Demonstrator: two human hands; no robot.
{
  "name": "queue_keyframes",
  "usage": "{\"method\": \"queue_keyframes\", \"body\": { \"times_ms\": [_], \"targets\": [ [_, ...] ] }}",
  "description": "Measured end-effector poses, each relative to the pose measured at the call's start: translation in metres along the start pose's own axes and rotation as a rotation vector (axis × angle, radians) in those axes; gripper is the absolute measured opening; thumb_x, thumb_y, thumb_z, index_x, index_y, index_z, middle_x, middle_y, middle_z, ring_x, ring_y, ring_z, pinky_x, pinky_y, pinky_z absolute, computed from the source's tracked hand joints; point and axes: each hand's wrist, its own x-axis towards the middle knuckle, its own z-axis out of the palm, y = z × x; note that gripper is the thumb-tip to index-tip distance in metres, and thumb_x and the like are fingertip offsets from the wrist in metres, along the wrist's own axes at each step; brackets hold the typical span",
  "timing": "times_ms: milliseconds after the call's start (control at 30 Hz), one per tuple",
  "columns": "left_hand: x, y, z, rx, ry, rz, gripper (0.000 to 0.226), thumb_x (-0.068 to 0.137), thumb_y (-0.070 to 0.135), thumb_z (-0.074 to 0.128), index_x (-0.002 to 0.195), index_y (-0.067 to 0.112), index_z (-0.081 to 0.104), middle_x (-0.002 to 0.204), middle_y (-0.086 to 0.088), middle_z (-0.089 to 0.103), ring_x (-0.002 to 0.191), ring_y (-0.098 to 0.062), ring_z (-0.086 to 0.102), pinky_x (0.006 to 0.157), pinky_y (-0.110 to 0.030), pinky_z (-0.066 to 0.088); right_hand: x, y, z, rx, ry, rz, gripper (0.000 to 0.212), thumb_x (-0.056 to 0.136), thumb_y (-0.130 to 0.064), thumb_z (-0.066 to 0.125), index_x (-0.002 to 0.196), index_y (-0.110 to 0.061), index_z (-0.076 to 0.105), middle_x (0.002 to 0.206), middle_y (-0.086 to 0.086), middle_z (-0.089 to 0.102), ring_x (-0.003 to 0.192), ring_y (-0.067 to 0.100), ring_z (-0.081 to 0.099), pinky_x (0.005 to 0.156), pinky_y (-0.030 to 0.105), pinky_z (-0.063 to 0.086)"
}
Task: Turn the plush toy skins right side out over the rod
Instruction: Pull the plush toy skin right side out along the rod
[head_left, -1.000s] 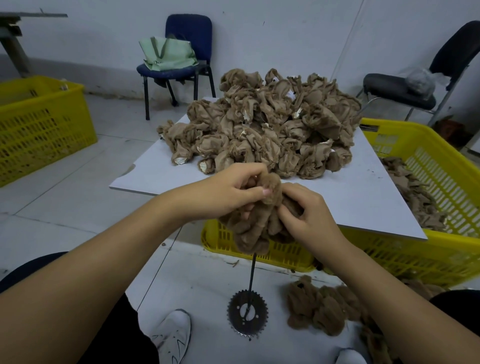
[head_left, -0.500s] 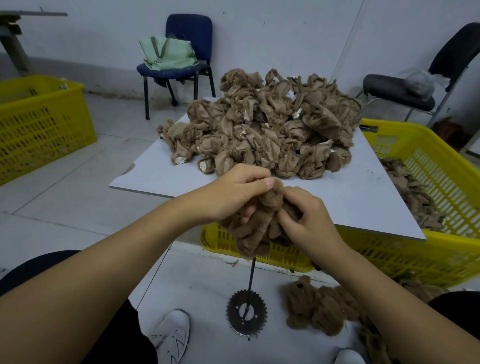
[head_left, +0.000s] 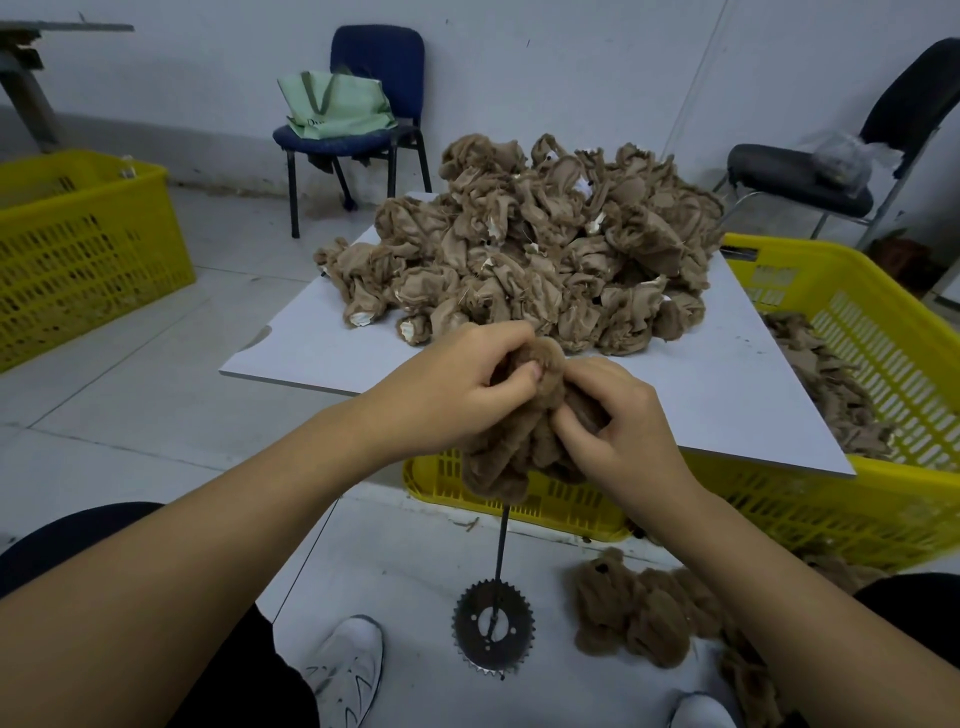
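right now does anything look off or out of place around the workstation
The white board holding the unturned pile has a chipped near-left edge and sits skewed over the yellow crate. Several turned skins lie loose on the floor. Both hands grip the skin on the rod normally.

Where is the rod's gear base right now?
In the head view, the gear base sits on the floor at bottom centre, between the white shoe on its left and the turned plush toys on its right.
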Motion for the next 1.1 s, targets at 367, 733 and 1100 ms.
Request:
{"method": "queue_keyframes", "body": {
  "times_ms": [367,733,1100],
  "targets": [
    [0.002,-0.001,0.011,-0.536,-0.020,-0.350,0.029,0.097,-0.001,0.043,0.070,0.010,0.047,0.042,-0.007,0.036,0.034,-0.019,0.033,0.042,-0.025,0.032,0.000,0.002,0.005,-0.021,-0.044,-0.017,0.013,0.089,-0.008,0.059,0.097,-0.007,0.068,0.086,0.004,0.066,0.083,0.020,0.057,0.072,0.041,0.048],
    [-0.002,-0.002,0.010,-0.587,-0.011,-0.260,0.024,0.094,0.002,0.049,0.072,0.010,0.047,0.047,-0.005,0.037,0.040,-0.016,0.034,0.040,-0.024,0.031,0.001,0.001,-0.001,0.000,0.003,-0.061,0.021,0.088,-0.001,0.063,0.106,-0.007,0.071,0.096,0.002,0.070,0.090,0.020,0.061,0.077,0.040,0.051],
    [-0.005,-0.007,0.022,-0.760,-0.019,-0.321,0.023,0.098,-0.005,0.039,0.079,0.001,0.050,0.043,-0.008,0.036,0.037,-0.019,0.034,0.048,-0.033,0.032,-0.002,0.003,0.001,-0.032,0.012,-0.062,0.020,0.087,-0.005,0.063,0.103,-0.010,0.072,0.093,-0.002,0.070,0.086,0.016,0.060,0.076,0.043,0.050]
  ]
}}
